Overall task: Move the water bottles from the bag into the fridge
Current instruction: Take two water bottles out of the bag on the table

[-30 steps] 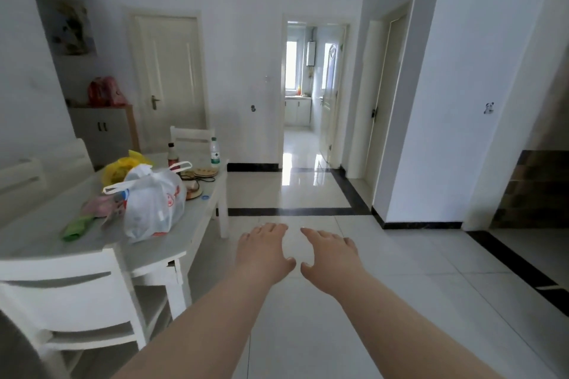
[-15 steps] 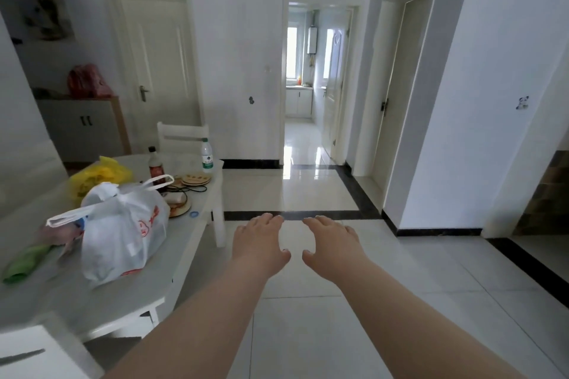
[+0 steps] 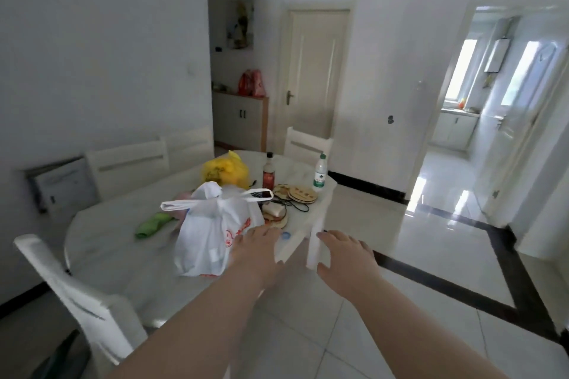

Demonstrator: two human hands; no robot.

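White plastic, thin and slack: the bag [image 3: 212, 234] sits on the counter [image 3: 107, 255] near its front edge, handles up. The bottles inside do not show through. The left hand [image 3: 255, 251] is spread, palm down and empty, at the bag's 3 o'clock; I cannot tell whether it touches the plastic. The right hand [image 3: 345, 255] is also spread and empty, farther toward 3 o'clock, off the counter and over the floor.

As I judge the risks, a grab at one handle could tip the load and let a bottle roll out. A pull toward the edge could drag the bag off. The thin plastic might also tear under the weight.

A chair [image 3: 70, 292] at 7 o'clock crowds the near side. A blue cap [image 3: 286, 235] lies just beside the left hand, and a green cloth [image 3: 152, 224] lies at 9 o'clock. At 1 o'clock are mats [image 3: 301, 194], which a swung bag could sweep. Beyond, near 12, stand a yellow bag [image 3: 224, 171], a dark bottle [image 3: 268, 172] and a loose water bottle [image 3: 320, 174]. No fridge is in view, only a doorway [image 3: 492, 101] at 2 o'clock.
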